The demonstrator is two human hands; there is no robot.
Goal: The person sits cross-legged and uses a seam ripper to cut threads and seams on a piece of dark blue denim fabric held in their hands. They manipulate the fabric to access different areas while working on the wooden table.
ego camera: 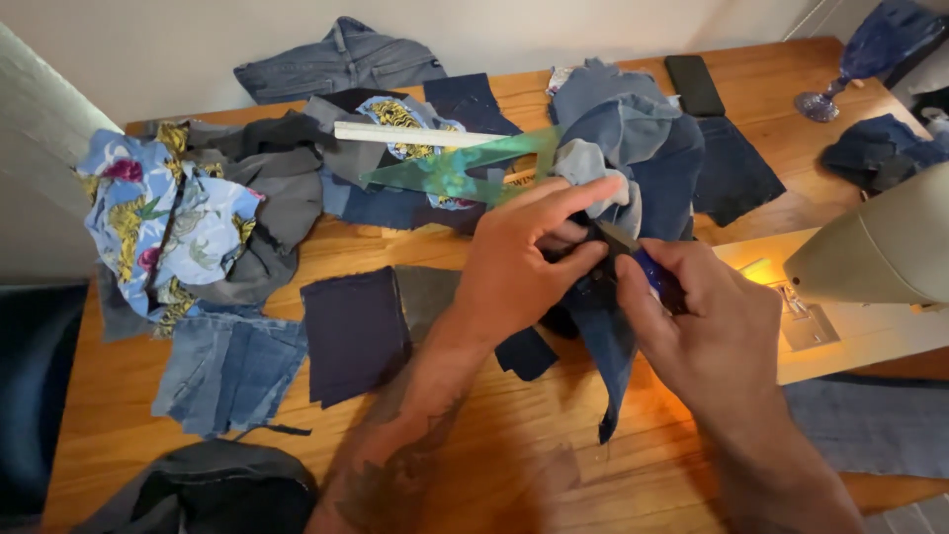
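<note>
At centre we see the left hand [519, 262] pinching a dark denim strip [603, 336], which hangs toward 6 o'clock over the counter [494, 445]. The right hand [707, 321] is closed on a small blue-handled cutter [647, 272] against it. At 12 o'clock lie a green triangle ruler [460, 168] and heaped denim scraps [633, 129]; at 3 o'clock stands a sewing machine [875, 252].

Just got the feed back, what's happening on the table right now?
A person's left hand pinches a dark blue denim piece over the wooden table, while the right hand works a small blue-handled tool against it. Fabric scraps, a green transparent triangle ruler and a sewing machine surround them.
</note>
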